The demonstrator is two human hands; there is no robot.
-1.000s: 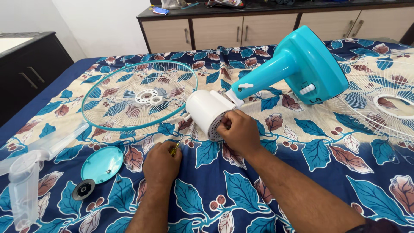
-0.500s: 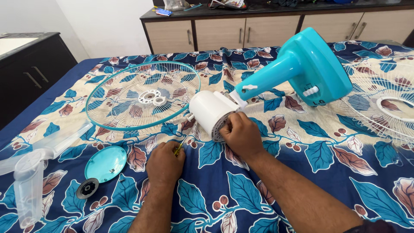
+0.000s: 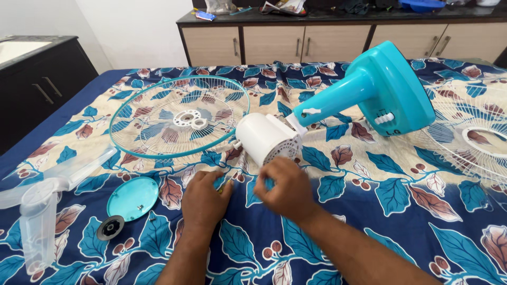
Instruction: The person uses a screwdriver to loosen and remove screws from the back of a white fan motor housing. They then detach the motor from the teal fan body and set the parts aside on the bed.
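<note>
Below white motor housing, right hand curled, left hand perhaps pinching

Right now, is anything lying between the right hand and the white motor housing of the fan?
Nothing visible does. The right hand sits just in front of the white motor housing with only bare floral bedsheet between them. The left hand rests off to the side, out of that path.

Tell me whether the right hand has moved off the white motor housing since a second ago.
Yes. The right hand has pulled back toward the person, away from the white motor housing, which it touched earlier; it now sits just below it, beside the left hand.
</note>
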